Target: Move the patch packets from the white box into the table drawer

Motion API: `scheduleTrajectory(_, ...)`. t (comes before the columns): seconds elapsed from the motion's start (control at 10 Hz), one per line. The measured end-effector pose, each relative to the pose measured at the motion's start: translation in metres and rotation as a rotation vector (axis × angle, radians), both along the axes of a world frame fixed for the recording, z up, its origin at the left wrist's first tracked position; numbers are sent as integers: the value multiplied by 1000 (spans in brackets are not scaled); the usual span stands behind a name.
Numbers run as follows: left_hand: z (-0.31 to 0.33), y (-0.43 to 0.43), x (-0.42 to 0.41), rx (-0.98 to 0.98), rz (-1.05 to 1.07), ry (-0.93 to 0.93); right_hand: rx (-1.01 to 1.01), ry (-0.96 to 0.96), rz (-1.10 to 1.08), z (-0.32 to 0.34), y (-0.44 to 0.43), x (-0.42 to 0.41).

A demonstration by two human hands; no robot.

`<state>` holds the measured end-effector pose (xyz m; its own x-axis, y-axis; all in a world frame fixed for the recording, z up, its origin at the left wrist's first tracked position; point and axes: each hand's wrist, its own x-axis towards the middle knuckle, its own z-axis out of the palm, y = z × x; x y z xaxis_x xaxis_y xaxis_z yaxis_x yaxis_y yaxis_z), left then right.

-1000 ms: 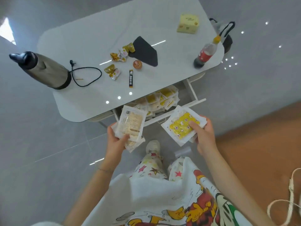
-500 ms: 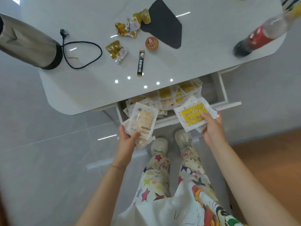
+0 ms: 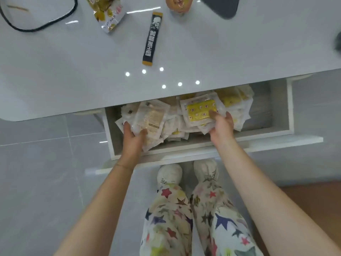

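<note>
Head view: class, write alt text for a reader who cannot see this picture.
Seen from above, both hands reach into an open drawer full of patch packets: the left hand holds a beige packet, the right hand a yellow packet. A black sachet lies on the white table above.

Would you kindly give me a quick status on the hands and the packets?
Left hand gripping tan packets, right hand gripping yellow packet. Both over the open drawer, above the pile. Nothing blocking.

Home: tiled floor [image 3: 46,182], snack-strewn table [image 3: 73,71]
</note>
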<state>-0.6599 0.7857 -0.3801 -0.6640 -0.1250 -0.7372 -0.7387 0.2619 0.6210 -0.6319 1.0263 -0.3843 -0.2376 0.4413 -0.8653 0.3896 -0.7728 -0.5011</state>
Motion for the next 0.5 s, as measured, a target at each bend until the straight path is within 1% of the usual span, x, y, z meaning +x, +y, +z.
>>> scheduleTrajectory(0.1,-11,7,1,-101,-3,99,75,-89,131,-7,-7,-3)
scheduleTrajectory(0.2,-9,17,4,-163,18,171,204,-165,285,-3,-11,0)
scheduleTrajectory(0.4,25,27,9,-251,10,157,377,-152,549,30,-9,10)
scheduleTrajectory(0.5,59,18,22,-300,-85,177,569,-145,766,67,-5,20)
